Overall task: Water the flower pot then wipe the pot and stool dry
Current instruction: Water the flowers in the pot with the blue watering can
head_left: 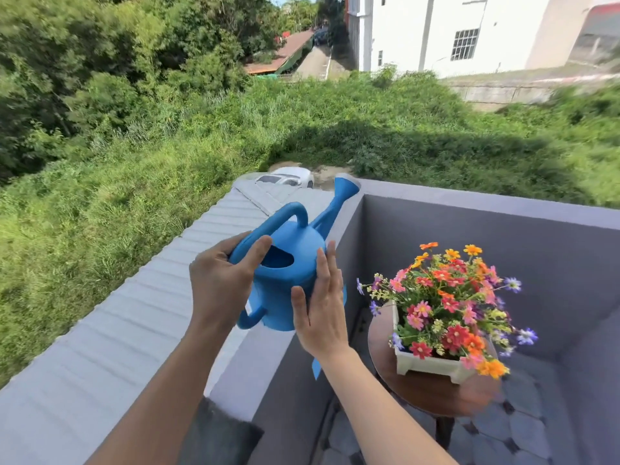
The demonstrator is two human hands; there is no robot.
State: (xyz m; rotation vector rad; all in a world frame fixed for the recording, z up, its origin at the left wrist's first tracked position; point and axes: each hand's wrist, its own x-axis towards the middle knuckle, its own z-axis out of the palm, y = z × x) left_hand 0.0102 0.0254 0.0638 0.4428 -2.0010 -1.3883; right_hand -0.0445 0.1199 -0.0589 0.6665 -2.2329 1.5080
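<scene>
A blue watering can [285,276] is held over the grey parapet wall, its spout pointing up and away. My left hand [221,280] grips the can's top handle, thumb over it. My right hand [322,310] lies flat against the can's right side with straight fingers. To the right, a white square flower pot [422,362] full of red, orange, pink and purple flowers [449,307] stands on a round brown wooden stool [436,394]. A strip of something blue [316,369] shows below my right wrist, mostly hidden.
The grey parapet wall [469,203] boxes in the balcony corner. Its left ledge [248,367] runs toward me. Beyond it are a corrugated roof [141,317], a grassy slope and a white building. Patterned floor tiles [523,427] lie under the stool.
</scene>
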